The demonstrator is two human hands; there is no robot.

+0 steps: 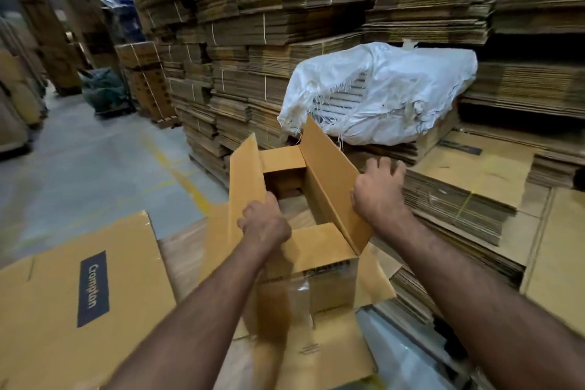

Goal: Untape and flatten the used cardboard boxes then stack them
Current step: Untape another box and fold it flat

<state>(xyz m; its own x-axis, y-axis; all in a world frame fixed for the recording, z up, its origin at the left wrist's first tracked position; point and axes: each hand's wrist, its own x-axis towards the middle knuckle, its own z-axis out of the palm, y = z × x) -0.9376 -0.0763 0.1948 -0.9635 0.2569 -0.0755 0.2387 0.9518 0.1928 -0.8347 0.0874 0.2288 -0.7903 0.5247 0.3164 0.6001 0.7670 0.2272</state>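
Observation:
An open brown cardboard box (pixel 316 275) stands in front of me on flattened cardboard, its four top flaps raised and clear tape on its near end. My left hand (pixel 264 223) grips the long left flap (pixel 245 174) near its lower edge. My right hand (pixel 378 188) holds the top edge of the long right flap (pixel 329 168), fingers curled over it. The inside of the box looks empty as far as I can see.
A flattened box printed "Crompton" (pixel 82 301) lies at the lower left. Low stacks of flat cardboard (pixel 468 193) sit to the right, tall tied bundles (pixel 269 25) behind. A white woven sack (pixel 380 95) rests on a stack. Grey floor with yellow lines (pixel 95 168) opens to the left.

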